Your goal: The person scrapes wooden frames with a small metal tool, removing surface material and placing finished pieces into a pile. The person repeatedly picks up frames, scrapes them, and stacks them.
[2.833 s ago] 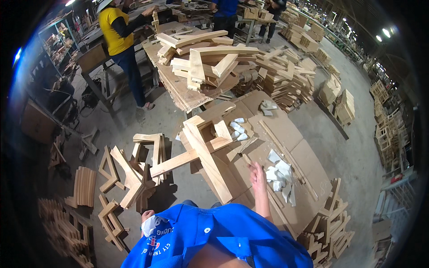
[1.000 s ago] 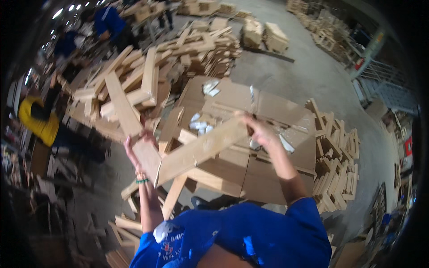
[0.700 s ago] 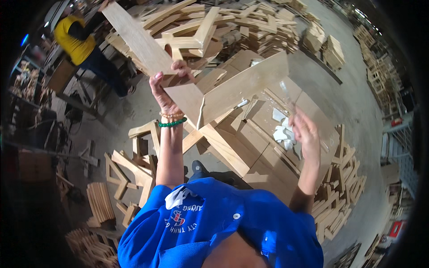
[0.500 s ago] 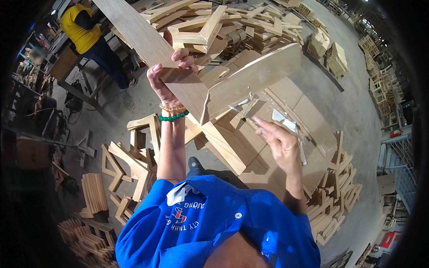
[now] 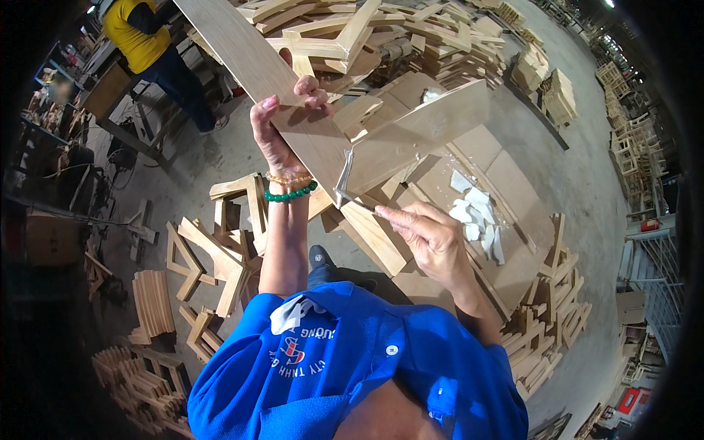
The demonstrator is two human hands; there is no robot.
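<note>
My left hand, with beads around its wrist, grips an angled wooden piece. Thumb and fingers close round one of its two pale boards, which meet at a V-shaped corner held above the work surface. Along that joint runs a whitish strip; I cannot tell what it is made of. My right hand is closed in a pinch on a thin, slim tool whose tip reaches the lower end of the joint. The tool's exact kind is too small to make out.
Brown cardboard lies below, bearing white scraps. Beyond is a heap of wooden parts. Angled wooden frames stand on the floor at left, and more pieces at right. A person in yellow stands far left.
My right hand has moved left and closed, bringing the slim tool to the joint. The wooden piece has shifted slightly, and more white scraps show on the cardboard.
</note>
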